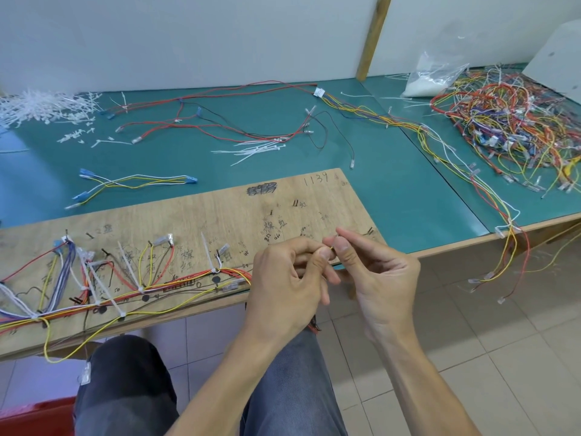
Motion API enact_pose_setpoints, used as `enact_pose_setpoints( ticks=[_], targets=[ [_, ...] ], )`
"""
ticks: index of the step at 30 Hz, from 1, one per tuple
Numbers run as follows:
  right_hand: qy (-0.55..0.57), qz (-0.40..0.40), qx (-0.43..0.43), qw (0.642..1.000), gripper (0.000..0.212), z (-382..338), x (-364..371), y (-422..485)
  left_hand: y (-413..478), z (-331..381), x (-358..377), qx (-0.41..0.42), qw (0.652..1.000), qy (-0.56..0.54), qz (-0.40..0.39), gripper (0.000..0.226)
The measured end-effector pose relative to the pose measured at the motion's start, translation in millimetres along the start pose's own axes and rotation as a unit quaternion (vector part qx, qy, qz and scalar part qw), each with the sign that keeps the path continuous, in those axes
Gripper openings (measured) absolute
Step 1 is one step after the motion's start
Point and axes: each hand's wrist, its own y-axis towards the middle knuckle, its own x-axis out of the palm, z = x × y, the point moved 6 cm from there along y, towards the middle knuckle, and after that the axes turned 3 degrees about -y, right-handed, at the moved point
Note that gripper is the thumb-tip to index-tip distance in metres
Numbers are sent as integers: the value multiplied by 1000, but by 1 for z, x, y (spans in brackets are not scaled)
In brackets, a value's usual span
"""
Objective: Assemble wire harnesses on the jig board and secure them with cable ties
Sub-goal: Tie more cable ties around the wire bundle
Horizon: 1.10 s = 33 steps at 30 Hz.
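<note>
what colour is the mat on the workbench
Teal green; the mat shows best in the head view, behind the jig board.

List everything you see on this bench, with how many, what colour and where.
table: one, green-topped, against the wall.
jig board: one, bare wood, table's front edge.
harness: one, multicoloured, tied on board's left half.
cable ties: loose bundle, white, mid-table.
tie heap: one, white, far left.
wire pile: one, multicoloured, far right.
plastic bag: one, clear, back right.
yellow wire: one, thin, above board's right end.
left hand: one, pinching the yellow wire.
right hand: one, pinching it too.
</note>
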Motion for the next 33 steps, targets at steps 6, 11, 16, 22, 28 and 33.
enact_pose_setpoints(
  ticks=[6,11,16,22,28,33],
  targets=[
    [-23,18,-22,999,17,-2,-6,-4,3,0,6,5,1000,-8,-9,23],
    [-31,-76,12,997,24,-11,-8,8,5,-7,7,-6,999,-46,-22,19],
    [-226,-161,-58,959,18,-25,-24,37,12,-6,13,-20,997,12,-71,16],
    [-307,-149,-90,936,35,-13,-48,72,5,3,-20,96,945,313,-6,18],
    [-299,-116,-27,947,29,19,-54,80,-1,-6,-15,197,899,391,10,15],
    [-289,-100,-27,952,30,22,-59,84,-5,-13,-22,213,892,394,57,26]
  ],
)
